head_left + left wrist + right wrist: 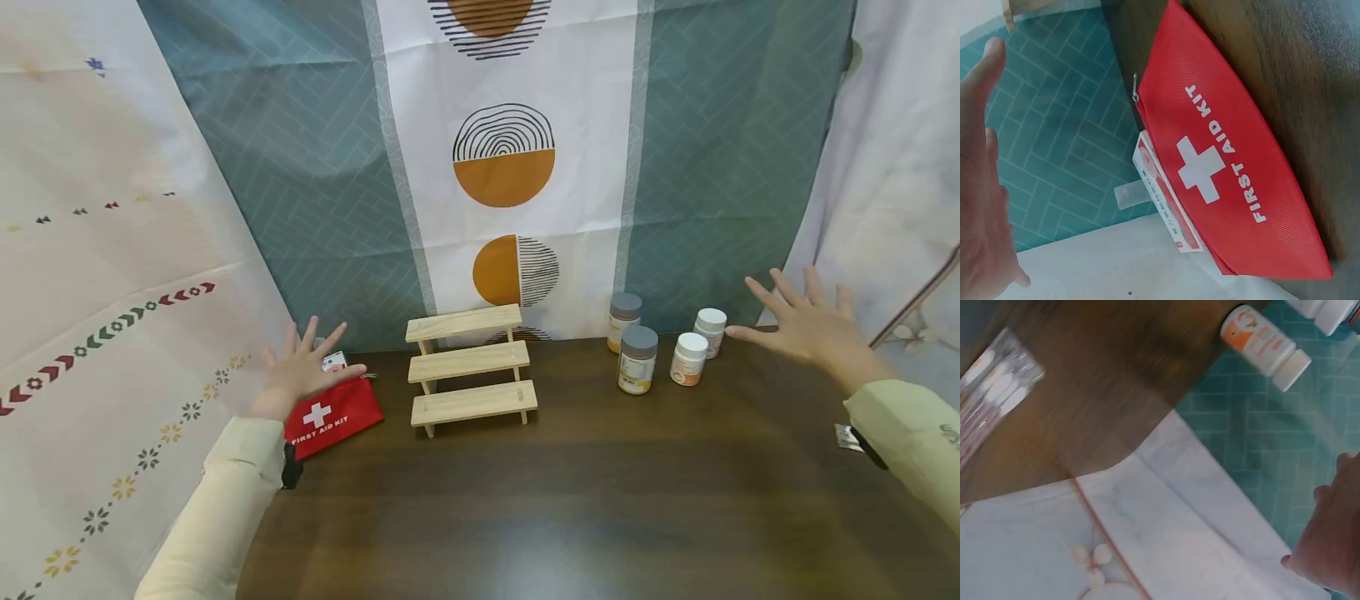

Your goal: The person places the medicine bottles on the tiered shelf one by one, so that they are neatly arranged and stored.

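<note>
My left hand (294,377) is spread with straight fingers above the red first aid kit pouch (1210,156), holding nothing. Behind the pouch in the left wrist view stands a white and red box (1163,194), partly covered by it. On the right, my right hand (810,327) is held up with fingers fanned apart, also bare of any object. Nearest to it are two white-capped bottles, one at the back (710,321) and one in front (688,359). Two grey-capped bottles stand left of these, a front one (637,360) and a rear one (624,321).
A three-step wooden rack (472,362) stands at the back middle of the dark wooden table (525,500). A clear packet of swab-like sticks (997,387) lies at the right, partly hidden by the sleeve in the head view. Patterned curtains (330,167) hang behind and at both sides.
</note>
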A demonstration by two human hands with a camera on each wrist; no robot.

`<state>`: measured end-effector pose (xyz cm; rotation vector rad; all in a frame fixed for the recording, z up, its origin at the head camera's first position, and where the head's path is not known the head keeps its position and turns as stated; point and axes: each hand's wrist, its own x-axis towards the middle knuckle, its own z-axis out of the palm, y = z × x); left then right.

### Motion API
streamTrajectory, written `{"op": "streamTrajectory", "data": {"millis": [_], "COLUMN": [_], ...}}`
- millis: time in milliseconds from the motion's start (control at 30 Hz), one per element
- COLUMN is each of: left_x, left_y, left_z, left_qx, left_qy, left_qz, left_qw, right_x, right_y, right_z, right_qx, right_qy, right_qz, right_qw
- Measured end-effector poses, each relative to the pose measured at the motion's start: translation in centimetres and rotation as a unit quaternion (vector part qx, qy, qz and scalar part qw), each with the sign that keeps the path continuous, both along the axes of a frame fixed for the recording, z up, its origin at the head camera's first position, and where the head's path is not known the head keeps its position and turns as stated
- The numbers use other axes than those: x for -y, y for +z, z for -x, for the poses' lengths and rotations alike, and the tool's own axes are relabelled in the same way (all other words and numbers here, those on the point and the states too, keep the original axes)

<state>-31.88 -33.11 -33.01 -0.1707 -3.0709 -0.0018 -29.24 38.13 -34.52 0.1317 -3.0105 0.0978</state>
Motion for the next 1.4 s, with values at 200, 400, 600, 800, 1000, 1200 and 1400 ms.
{"op": "streamTrajectory", "data": {"millis": [200,400,600,800,1000,1200,1400], "left_x": [-0.7,-0.5,-1.3,-4.0,-7.3,-10.0,-11.4], "left_y": [0.1,-0.3,-1.0,-2.9,-3.7,-5.5,-8.6], "left_z": [-0.1,-0.1,-1.5,-2.8,-2.6,-2.9,-3.5], "left_qx": [-0.001,-0.002,-0.022,-0.014,0.010,0.061,0.070], "left_qy": [-0.005,-0.005,-0.017,-0.054,-0.069,-0.071,-0.065], "left_qz": [-0.014,-0.042,-0.089,-0.169,-0.253,-0.321,-0.406], "left_qw": [0.9999,0.9991,0.9956,0.9841,0.9649,0.9425,0.9087], "right_x": [2.2,4.1,5.7,7.4,8.2,8.4,8.5], "right_y": [0.7,-0.2,-0.7,-1.8,-2.3,-3.4,-5.5], "right_z": [-0.1,0.1,0.2,0.3,0.8,1.3,0.9], "right_qx": [0.021,0.017,0.012,0.022,0.015,0.008,-0.035], "right_qy": [0.007,0.017,0.038,0.063,0.065,0.062,0.053], "right_qz": [0.000,0.023,0.052,0.101,0.151,0.205,0.244], "right_qw": [0.9998,0.9995,0.9979,0.9927,0.9864,0.9768,0.9678]}}
